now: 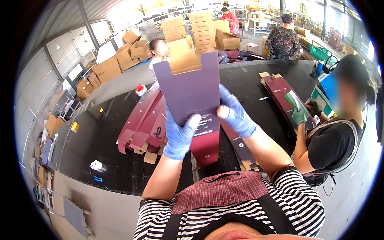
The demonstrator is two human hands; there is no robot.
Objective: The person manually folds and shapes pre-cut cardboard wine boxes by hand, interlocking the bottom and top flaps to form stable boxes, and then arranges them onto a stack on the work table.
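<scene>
A long maroon and purple cardboard box stands raised in front of me, its tan inner side showing at the upper end. My left hand, in a blue glove with a bare thumb tip, grips its left edge, thumb on the near face. On the opposite edge my right hand, gloved alike, is closed with its thumb against the box; the fingers of both hands are partly hidden behind it. Left of the held box lie several flattened maroon boxes. Another dark maroon box lies beneath my right forearm.
The black table carries a white roll, a blue tool and a red and white tape roll. At right, a co-worker's green-gloved hand holds a green and white sheet over a maroon box. Cartons are stacked beyond.
</scene>
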